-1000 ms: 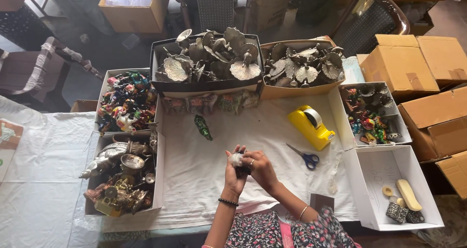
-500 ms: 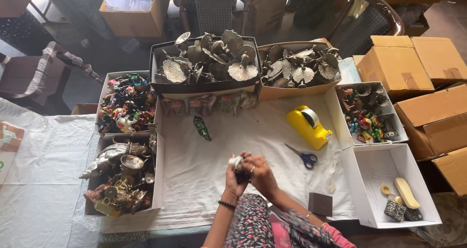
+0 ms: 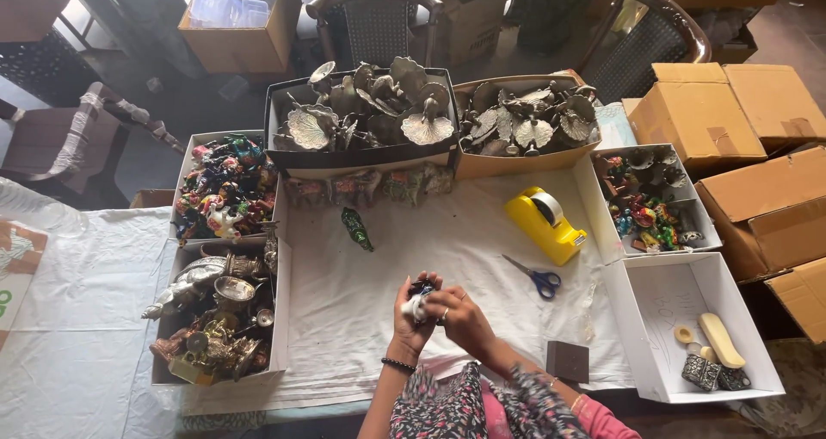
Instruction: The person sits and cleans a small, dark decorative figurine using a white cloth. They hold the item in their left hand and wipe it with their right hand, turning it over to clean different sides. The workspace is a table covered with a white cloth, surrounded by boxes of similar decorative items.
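Observation:
Both my hands meet over the white cloth near the table's front edge. My left hand (image 3: 411,323) grips a small dark figurine (image 3: 421,289) together with a bit of white cloth or paper (image 3: 414,306). My right hand (image 3: 463,315) closes over the same white piece and figurine from the right. Blue-handled scissors (image 3: 535,276) lie just right of my hands. A small green figurine (image 3: 356,229) lies on the cloth farther ahead.
A yellow tape dispenser (image 3: 545,224) stands to the right. Boxes of metal leaf ornaments (image 3: 361,112) (image 3: 527,120) line the back; boxes of colourful and brass figurines (image 3: 224,187) (image 3: 215,318) (image 3: 647,200) flank the sides. A white box (image 3: 688,336) and small dark block (image 3: 567,360) sit front right.
My hands have shifted a little on the figurine and white piece, staying at the same spot. The view has shifted slightly.

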